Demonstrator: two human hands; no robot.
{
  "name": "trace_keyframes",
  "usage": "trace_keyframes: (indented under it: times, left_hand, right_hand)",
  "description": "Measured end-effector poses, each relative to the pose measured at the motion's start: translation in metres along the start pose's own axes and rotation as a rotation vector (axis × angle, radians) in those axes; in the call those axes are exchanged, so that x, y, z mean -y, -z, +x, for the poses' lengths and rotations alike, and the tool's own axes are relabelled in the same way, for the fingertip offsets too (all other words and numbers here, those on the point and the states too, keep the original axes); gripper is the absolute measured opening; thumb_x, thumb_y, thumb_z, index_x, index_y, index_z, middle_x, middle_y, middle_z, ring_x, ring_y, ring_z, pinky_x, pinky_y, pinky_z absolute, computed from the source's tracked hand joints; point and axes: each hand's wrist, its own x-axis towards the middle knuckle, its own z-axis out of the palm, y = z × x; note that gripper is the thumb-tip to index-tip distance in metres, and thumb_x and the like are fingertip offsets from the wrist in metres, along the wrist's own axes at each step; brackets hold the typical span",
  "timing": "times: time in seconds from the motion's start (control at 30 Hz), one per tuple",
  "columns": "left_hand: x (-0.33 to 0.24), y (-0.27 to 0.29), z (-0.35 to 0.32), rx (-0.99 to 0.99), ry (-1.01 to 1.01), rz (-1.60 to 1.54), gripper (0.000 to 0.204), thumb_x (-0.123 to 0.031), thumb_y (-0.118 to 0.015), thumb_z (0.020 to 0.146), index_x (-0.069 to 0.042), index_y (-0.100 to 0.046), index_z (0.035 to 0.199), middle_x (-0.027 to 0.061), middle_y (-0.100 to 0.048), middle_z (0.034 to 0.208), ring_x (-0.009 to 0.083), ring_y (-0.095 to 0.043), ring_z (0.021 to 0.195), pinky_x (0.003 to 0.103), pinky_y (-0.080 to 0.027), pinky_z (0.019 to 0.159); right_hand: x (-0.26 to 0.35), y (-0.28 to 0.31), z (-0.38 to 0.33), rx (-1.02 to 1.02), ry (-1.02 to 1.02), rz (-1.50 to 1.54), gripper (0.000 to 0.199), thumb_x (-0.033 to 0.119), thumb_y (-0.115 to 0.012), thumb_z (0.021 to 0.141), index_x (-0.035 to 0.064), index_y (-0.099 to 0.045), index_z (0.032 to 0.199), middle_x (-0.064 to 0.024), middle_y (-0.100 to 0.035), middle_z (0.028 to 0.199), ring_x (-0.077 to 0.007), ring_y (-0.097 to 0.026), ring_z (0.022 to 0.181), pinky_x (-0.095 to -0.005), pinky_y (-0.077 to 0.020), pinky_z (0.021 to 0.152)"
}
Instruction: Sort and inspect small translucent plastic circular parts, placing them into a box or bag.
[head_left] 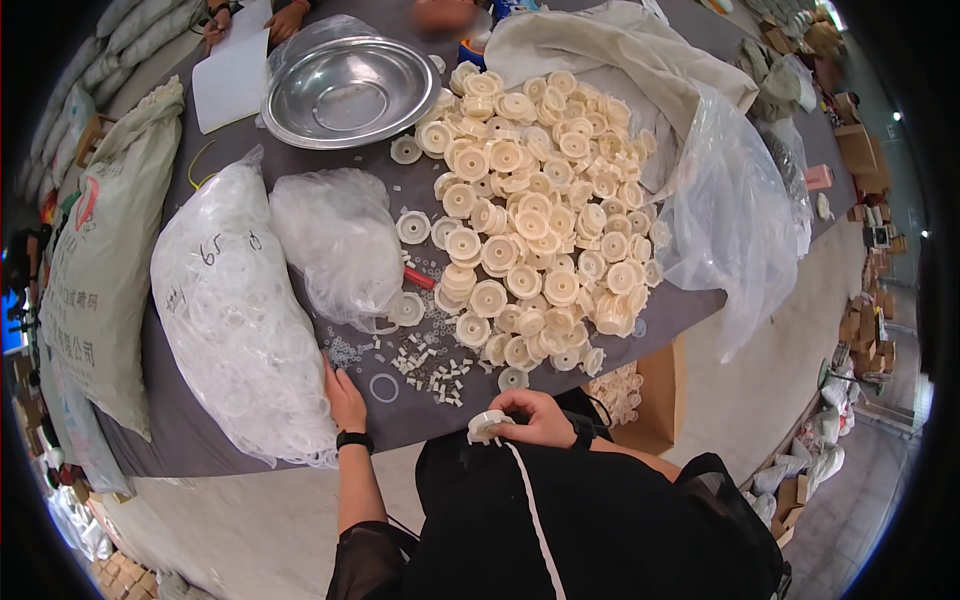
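Observation:
My right hand (pixel 540 418) is closed on a cream plastic wheel-shaped part (pixel 486 427), held beyond the table's near edge in front of my body. At the near right end of a big clear bag of translucent rings (pixel 235 310), my left hand (pixel 345 408) rests with its fingers stretched out against the bag; its fingertips are partly hidden. One loose translucent ring (pixel 383 388) lies on the table just right of that hand. Farther up, small white tube-like pieces (pixel 435 372) are scattered beside a large heap of cream plastic parts (pixel 540 215).
A steel basin (pixel 350 95) stands at the back, near white paper (pixel 230 85) and another person's hands (pixel 288 20). A smaller plastic bag (pixel 335 240) and a red tool-like piece (pixel 418 278) lie mid-table. A woven sack (pixel 115 270) is left; a cardboard box (pixel 655 400) sits below right.

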Motion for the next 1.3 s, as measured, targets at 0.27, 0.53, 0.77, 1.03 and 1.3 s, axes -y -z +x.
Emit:
trace_keyframes:
  times: [0.27, 0.53, 0.77, 1.03, 1.3]
  left_hand:
    - [-0.012, 0.007, -0.001, 0.05, -0.15, -0.099, 0.042, -0.015, -0.032, 0.088, 0.005, -0.032, 0.125, 0.0207, -0.034, 0.129, 0.0311, -0.03, 0.122, 0.033, -0.021, 0.101]
    - [-0.017, 0.007, 0.01, 0.127, -0.185, -0.184, 0.042, -0.012, -0.031, 0.088, 0.004, -0.03, 0.126, 0.0183, -0.028, 0.134, 0.0285, -0.024, 0.125, 0.033, -0.017, 0.103]
    - [-0.022, 0.018, 0.019, 0.211, -0.154, -0.29, 0.043, -0.022, -0.026, 0.091, 0.004, -0.036, 0.123, 0.0164, -0.03, 0.133, 0.0267, -0.024, 0.125, 0.033, -0.015, 0.103]
    - [-0.019, 0.007, 0.016, 0.088, 0.024, -0.832, 0.045, -0.024, -0.024, 0.091, 0.008, -0.039, 0.119, 0.0184, -0.031, 0.132, 0.0261, -0.026, 0.125, 0.035, -0.016, 0.104]
    - [-0.019, 0.004, 0.01, 0.093, -0.149, -0.36, 0.04, -0.02, -0.028, 0.09, 0.004, -0.039, 0.121, 0.0181, -0.031, 0.132, 0.0288, -0.026, 0.125, 0.035, -0.016, 0.103]
  right_hand:
    - [-0.005, -0.012, 0.002, 0.031, -0.002, 0.029, 0.022, 0.01, -0.063, 0.076, 0.0021, -0.054, 0.094, -0.0019, -0.057, 0.085, -0.0077, -0.054, 0.08, -0.0222, -0.0424, 0.073]
    - [-0.008, -0.022, 0.004, 0.027, 0.032, 0.005, 0.023, 0.011, -0.063, 0.076, 0.0025, -0.054, 0.095, -0.0017, -0.057, 0.086, -0.008, -0.054, 0.08, -0.0224, -0.0425, 0.073]
    - [-0.006, -0.024, 0.007, 0.015, 0.013, 0.027, 0.022, 0.01, -0.063, 0.075, 0.0024, -0.054, 0.094, -0.0024, -0.057, 0.087, -0.0084, -0.054, 0.081, -0.0229, -0.0432, 0.074]
    - [-0.002, -0.028, 0.012, 0.023, 0.003, 0.035, 0.023, 0.01, -0.063, 0.075, 0.0016, -0.054, 0.094, -0.0026, -0.057, 0.086, -0.0087, -0.054, 0.081, -0.0229, -0.0433, 0.074]
    - [0.001, -0.027, 0.012, 0.017, 0.006, 0.034, 0.022, 0.011, -0.063, 0.075, 0.0018, -0.054, 0.093, -0.0022, -0.057, 0.085, -0.0083, -0.054, 0.08, -0.0225, -0.0429, 0.074]
